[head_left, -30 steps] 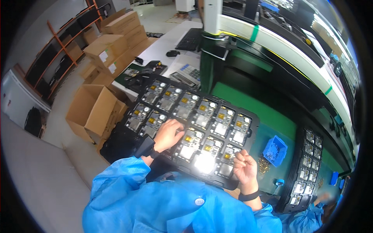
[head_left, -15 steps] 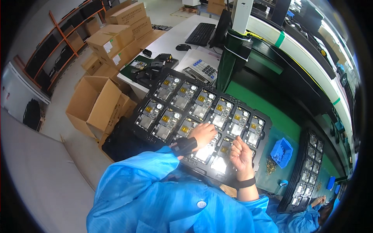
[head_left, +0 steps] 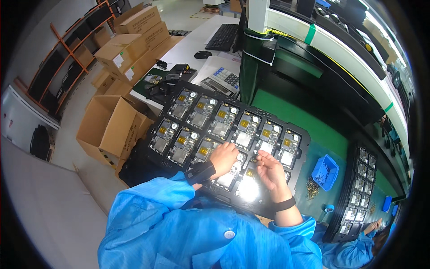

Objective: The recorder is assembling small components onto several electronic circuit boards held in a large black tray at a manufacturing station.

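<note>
1. since half a second ago, the right hand (head_left: 271, 171) shifts leftward over the tray, nearer the left hand (head_left: 225, 158), which keeps roughly its place over the near row.
2. left hand: its fingers curl downward over the boards; i cannot tell whether it grips anything.
3. right hand: thumb and fingertips draw close together, narrow (anything small between them is too tiny to make out).
4. circuit boards (head_left: 181, 145) sit in two rows in the black tray (head_left: 305, 144), each with an amber patch and a silver plate; both hands hide parts of the near row.
5. right of the tray stand a blue bin (head_left: 327, 181) and, just beside it, a heap of small brass-coloured pieces (head_left: 312, 188).
6. beyond the tray's far edge lies a calculator (head_left: 224, 82).
</note>
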Available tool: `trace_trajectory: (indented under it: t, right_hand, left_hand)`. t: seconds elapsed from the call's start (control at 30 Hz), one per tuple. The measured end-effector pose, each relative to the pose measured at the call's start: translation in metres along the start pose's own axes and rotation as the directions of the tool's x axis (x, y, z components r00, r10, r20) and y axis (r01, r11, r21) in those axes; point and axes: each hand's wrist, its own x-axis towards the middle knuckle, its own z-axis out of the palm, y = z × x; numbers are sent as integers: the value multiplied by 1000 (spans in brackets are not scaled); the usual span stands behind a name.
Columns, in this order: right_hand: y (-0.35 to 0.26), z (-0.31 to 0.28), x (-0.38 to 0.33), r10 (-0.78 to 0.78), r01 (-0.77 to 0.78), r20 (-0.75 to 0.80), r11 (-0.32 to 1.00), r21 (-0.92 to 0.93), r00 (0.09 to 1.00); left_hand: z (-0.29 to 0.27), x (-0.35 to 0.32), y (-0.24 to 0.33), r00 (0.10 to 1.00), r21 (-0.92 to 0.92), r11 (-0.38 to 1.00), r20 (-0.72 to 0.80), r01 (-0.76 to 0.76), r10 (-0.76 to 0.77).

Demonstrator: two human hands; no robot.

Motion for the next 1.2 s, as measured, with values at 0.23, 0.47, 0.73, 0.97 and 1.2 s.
trace_trajectory:
  t: [0.23, 0.47, 0.73, 0.97, 1.2]
  right_hand:
    - [-10, -42, 33, 170, -178, 309, 984, -3, 936]
    - [29, -22, 35, -182, 210, 113, 710, -673, 977]
    - [30, -22, 29, -245, 292, 229, 262, -920, 942]
    - [36, -11, 15, -318, 314, 255, 150, -938, 913]
    - [45, -13, 18, -345, 359, 304, 106, -927, 888]
  left_hand:
    - [-11, 9, 5, 999, -22, 999, -4, 46, -46]
    - [-16, -1, 0, 998, -121, 993, 66, 12, -4]
    - [-11, 5, 2, 997, -164, 983, 5, 77, -78]
    - [-25, 4, 5, 970, -176, 973, 219, 148, -107]
    - [-16, 0, 2, 1000, -52, 999, 25, -3, 4]
